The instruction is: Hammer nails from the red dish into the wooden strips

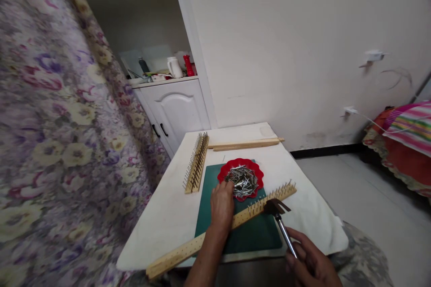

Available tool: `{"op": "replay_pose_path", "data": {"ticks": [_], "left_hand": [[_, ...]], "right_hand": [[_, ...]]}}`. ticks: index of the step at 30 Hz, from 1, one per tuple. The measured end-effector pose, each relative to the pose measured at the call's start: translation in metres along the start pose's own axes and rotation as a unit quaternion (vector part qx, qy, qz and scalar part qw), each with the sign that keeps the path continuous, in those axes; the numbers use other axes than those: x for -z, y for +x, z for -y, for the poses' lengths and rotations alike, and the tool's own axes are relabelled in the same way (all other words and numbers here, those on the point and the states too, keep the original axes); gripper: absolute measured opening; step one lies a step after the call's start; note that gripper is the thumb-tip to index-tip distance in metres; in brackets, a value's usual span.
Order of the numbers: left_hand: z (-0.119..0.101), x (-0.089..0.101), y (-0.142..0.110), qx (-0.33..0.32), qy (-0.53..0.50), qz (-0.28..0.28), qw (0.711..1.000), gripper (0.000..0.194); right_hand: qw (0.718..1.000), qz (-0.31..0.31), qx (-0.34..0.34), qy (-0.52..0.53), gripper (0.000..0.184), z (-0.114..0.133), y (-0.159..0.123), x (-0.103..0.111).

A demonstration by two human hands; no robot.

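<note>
My left hand (221, 204) reaches over a long wooden strip (188, 247), its fingertips curled at the near rim of a red scalloped dish (225, 171) full of metal nails (243, 180). Whether it pinches a nail is hidden. The strip lies diagonally across a green cutting mat (256, 235) and has nails standing along its far end (274, 193). My right hand (311, 260) is closed round the metal handle of a small hammer (276, 210), whose head rests by the strip's nailed part.
A second wooden strip studded with nails (196, 162) lies at the left of the small white table (168, 215). Two bare wooden slats (245, 144) rest at its far edge. A floral curtain (50, 121) hangs left; a white cabinet (175, 107) stands behind; a bed (404, 143) sits right.
</note>
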State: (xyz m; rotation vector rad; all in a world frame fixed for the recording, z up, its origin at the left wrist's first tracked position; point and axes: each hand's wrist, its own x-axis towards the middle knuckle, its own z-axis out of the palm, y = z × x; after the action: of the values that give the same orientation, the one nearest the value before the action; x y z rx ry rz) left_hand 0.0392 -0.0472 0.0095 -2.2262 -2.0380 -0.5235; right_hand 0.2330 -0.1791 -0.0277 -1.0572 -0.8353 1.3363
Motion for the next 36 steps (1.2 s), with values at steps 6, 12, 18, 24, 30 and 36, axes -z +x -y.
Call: {"op": "replay_pose_path", "data": {"ticks": [6,12,18,24,30,36], "left_hand": [[-0.022,0.015,-0.053,-0.013,-0.338,-0.005,0.941,0.016],[-0.04,0.02,-0.107,-0.073,-0.423,0.056,0.901,0.011],[-0.037,0.015,-0.118,-0.099,-0.442,0.065,0.889,0.014],[-0.052,-0.005,-0.128,0.14,-0.698,0.119,0.692,0.019],[-0.071,-0.022,-0.136,0.198,-0.77,0.087,0.601,0.022],[-0.06,-0.012,-0.129,0.178,-0.714,0.033,0.676,0.02]], "right_hand": [[0.999,0.01,0.04,0.01,0.046,0.014,0.008,-0.012],[0.999,0.021,0.03,-0.011,0.048,0.022,0.01,-0.02],[1.0,0.019,0.004,0.008,0.049,0.006,-0.004,-0.019],[0.999,0.006,-0.012,0.05,0.05,0.012,-0.009,-0.017],[0.998,0.006,-0.001,0.066,0.048,0.004,-0.009,-0.019],[0.999,0.026,-0.006,0.036,0.046,0.001,-0.009,-0.013]]}}
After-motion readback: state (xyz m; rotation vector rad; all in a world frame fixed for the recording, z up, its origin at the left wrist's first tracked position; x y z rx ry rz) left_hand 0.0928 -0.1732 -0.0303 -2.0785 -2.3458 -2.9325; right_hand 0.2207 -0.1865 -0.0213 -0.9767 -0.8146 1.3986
